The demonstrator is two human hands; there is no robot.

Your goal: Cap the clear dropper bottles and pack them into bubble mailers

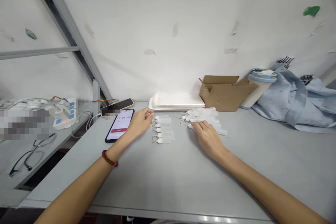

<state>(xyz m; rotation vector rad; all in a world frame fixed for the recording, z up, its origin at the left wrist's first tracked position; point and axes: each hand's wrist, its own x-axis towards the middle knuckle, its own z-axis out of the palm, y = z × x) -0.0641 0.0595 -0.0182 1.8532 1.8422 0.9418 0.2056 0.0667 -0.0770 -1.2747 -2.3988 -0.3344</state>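
Note:
My left hand (139,123) rests on the grey table (170,175) beside a neat column of several small white capped tubes (162,129). Its fingers are curled, with the fingertips pinched near the top tube; I cannot make out anything in them. My right hand (207,136) lies at the near edge of a loose pile of the same white tubes (204,117), fingers bent onto one of them. A red bead bracelet (109,158) circles my left wrist.
A phone with a running timer (120,125) and a second phone (117,106) lie left of my left hand. Behind are a white tray stack (175,102), a cardboard box (223,92), a lidded cup (258,87) and blue cloth (296,101). A power strip (64,113) and glasses (23,159) sit left.

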